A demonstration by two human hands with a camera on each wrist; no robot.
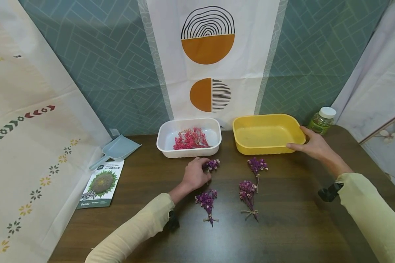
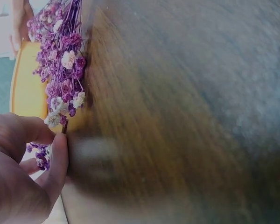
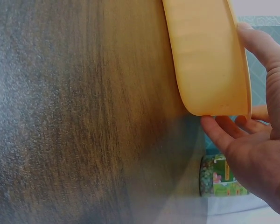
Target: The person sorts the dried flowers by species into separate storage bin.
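Observation:
My left hand [image 1: 196,173] is just in front of the white basin [image 1: 166,149], thumb and fingertips pinching the stem of a small purple dried-flower bunch [image 1: 213,165]. Close below it lies a twine-tied purple bunch [image 1: 206,201], and two more purple bunches [image 1: 258,166] [image 1: 247,190] lie to its right, one tied with a twine bow. My right hand [image 3: 256,154] grips the right end of a yellow basin [image 3: 210,60], thumb at the rim and fingers against the end wall. Nothing lies inside the yellow basin. Red dried flowers [image 1: 191,138] fill part of the white one.
A jar with a white lid [image 1: 322,120] stands behind my right hand at the back right corner. At the left edge lie a light blue dustpan [image 1: 118,148] and a sunflower seed packet [image 1: 102,184]. A patterned cloth wall [image 1: 118,73] rises behind the wooden table [image 1: 283,226].

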